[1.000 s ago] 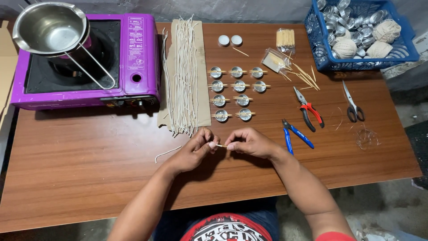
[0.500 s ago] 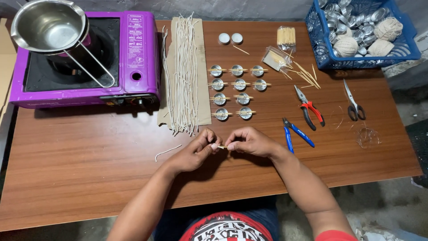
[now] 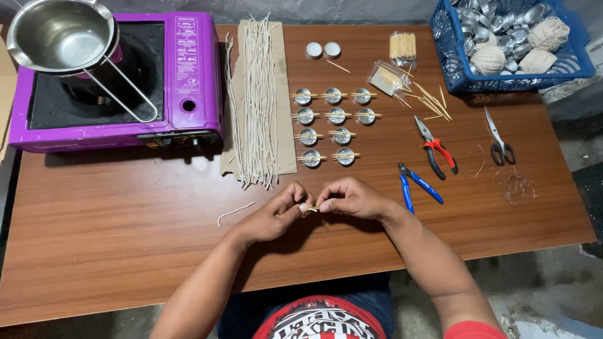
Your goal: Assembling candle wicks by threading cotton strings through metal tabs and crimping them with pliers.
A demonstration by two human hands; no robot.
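I have both hands low over the near middle of the worktop (image 3: 125,251), fingertips meeting. My left hand (image 3: 276,213) and right hand (image 3: 352,199) each pinch 1 end of a thin wooden stick (image 3: 313,208), which bridges the small gap between the 2 grips just above the wood. I judge the stick very light, stiff but easy to snap, and smooth enough to roll, so a hold close to its ends with thumb and forefinger suits it. Just beyond my knuckles lie rows of small metal cups (image 3: 326,125) with sticks laid across them; waxed wicks (image 3: 254,100) lie to their left, blue-handled cutters (image 3: 416,186) near my right wrist.
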